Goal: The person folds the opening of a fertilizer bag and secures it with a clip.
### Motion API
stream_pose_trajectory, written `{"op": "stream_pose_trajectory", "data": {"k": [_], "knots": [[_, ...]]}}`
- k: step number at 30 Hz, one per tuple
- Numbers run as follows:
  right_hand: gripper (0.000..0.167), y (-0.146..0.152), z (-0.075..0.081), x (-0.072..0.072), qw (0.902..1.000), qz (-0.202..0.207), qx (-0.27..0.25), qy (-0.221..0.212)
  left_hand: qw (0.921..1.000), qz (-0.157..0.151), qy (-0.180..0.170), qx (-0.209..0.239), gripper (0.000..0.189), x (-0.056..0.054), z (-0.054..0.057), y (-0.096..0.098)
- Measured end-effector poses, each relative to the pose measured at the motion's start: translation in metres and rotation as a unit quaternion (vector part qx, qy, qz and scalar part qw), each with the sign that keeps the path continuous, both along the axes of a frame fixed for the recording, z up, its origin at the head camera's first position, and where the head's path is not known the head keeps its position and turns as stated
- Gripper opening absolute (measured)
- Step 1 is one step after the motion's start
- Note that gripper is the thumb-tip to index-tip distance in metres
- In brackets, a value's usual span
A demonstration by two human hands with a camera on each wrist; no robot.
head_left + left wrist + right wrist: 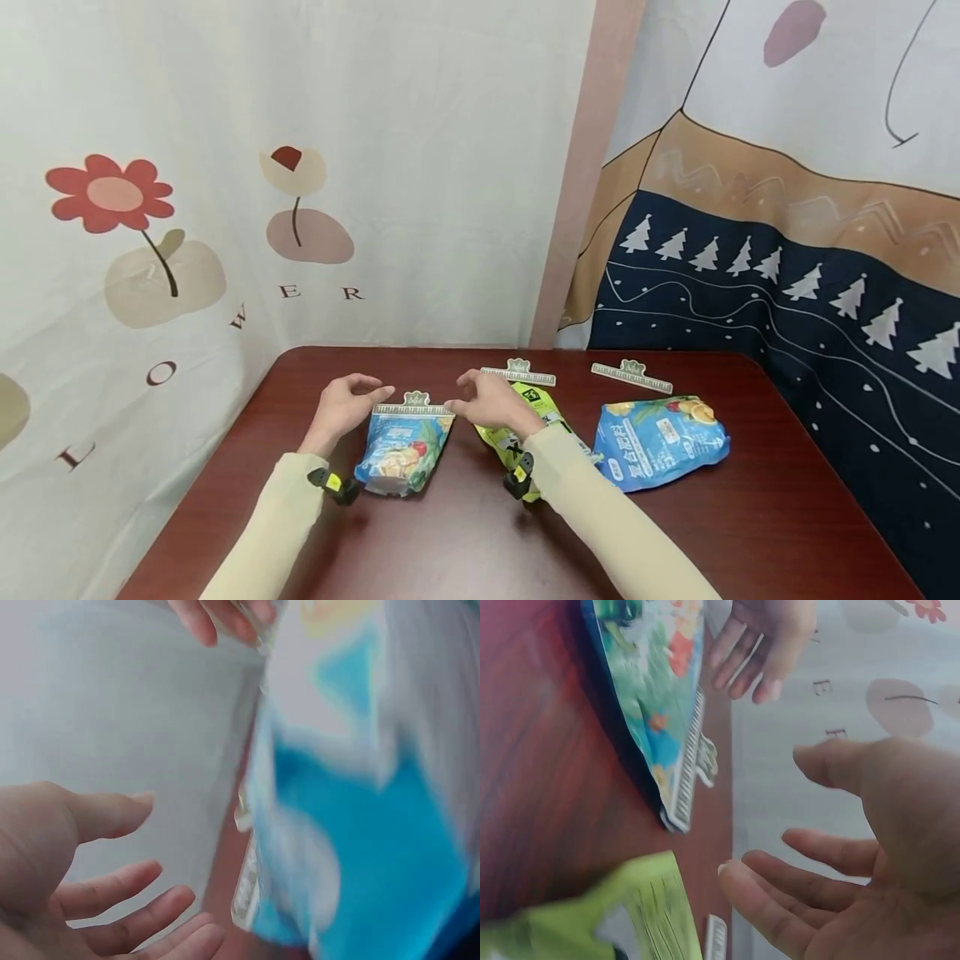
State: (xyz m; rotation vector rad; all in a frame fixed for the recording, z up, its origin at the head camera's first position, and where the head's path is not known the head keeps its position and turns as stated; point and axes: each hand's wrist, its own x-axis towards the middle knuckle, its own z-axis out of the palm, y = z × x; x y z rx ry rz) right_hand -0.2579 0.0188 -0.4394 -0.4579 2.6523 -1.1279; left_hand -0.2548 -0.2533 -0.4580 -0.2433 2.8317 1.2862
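Head view: blue fruit-printed pouch (405,454), clip (414,409) across its top; both hands (345,408) (491,404) free.

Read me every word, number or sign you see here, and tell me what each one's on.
"L O W E R": spaced letters on the curtain.
Left blue bag: print too blurred.
Right blue bag: Chinese characters, not clear enough to quote.
Green bag: too small.
Clips: markings too small.
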Motion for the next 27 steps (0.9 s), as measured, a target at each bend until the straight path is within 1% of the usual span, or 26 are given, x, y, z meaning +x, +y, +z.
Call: {"op": "stream_pose_trajectory", "data": {"k": [3, 6, 9, 11, 13, 14, 16, 18, 20, 21, 22, 24, 27], "knots": [[0.054, 0.015, 0.003, -0.001, 0.9998, 0.019, -0.005, -0.008, 0.9995, -0.002, 0.01, 0.031, 0.056, 0.006, 0.004, 0.014], [0.057, 0.032, 0.005, -0.003, 0.9994, 0.029, -0.01, -0.019, 0.9973, -0.007, 0.01, 0.072, 0.057, 0.012, 0.005, 0.028], [0.059, 0.049, 0.006, -0.008, 0.999, 0.024, -0.015, -0.034, 0.9917, -0.016, -0.003, 0.127, 0.058, 0.018, 0.004, 0.043], [0.062, 0.061, 0.006, -0.012, 0.9989, 0.02, -0.014, -0.04, 0.9865, -0.019, -0.013, 0.162, 0.055, 0.023, 0.004, 0.054], [0.064, 0.072, 0.006, -0.016, 0.9988, 0.014, -0.011, -0.046, 0.9812, -0.025, -0.017, 0.191, 0.054, 0.026, 0.003, 0.064], [0.065, 0.078, 0.005, -0.019, 0.9987, 0.013, -0.009, -0.048, 0.9773, -0.03, -0.019, 0.209, 0.052, 0.028, 0.002, 0.07], [0.065, 0.089, 0.004, -0.024, 0.9981, 0.006, -0.008, -0.061, 0.9669, -0.038, -0.024, 0.251, 0.049, 0.03, 0.001, 0.083], [0.065, 0.1, 0.002, -0.029, 0.9968, -0.004, -0.009, -0.079, 0.9531, -0.054, -0.035, 0.296, 0.046, 0.032, -0.003, 0.095], [0.064, 0.111, 0.0, -0.033, 0.9938, -0.011, -0.02, -0.109, 0.9386, -0.069, -0.051, 0.334, 0.044, 0.034, -0.007, 0.108], [0.063, 0.116, -0.001, -0.035, 0.9919, -0.015, -0.025, -0.124, 0.9341, -0.073, -0.06, 0.344, 0.043, 0.035, -0.009, 0.114], [0.062, 0.121, -0.002, -0.037, 0.9898, -0.018, -0.034, -0.137, 0.9308, -0.076, -0.069, 0.351, 0.043, 0.037, -0.012, 0.119], [0.059, 0.129, -0.005, -0.04, 0.9854, -0.026, -0.049, -0.161, 0.9266, -0.08, -0.084, 0.358, 0.045, 0.039, -0.017, 0.127], [0.057, 0.139, -0.011, -0.043, 0.9799, -0.036, -0.067, -0.184, 0.9213, -0.068, -0.103, 0.369, 0.047, 0.043, -0.024, 0.136]]}}
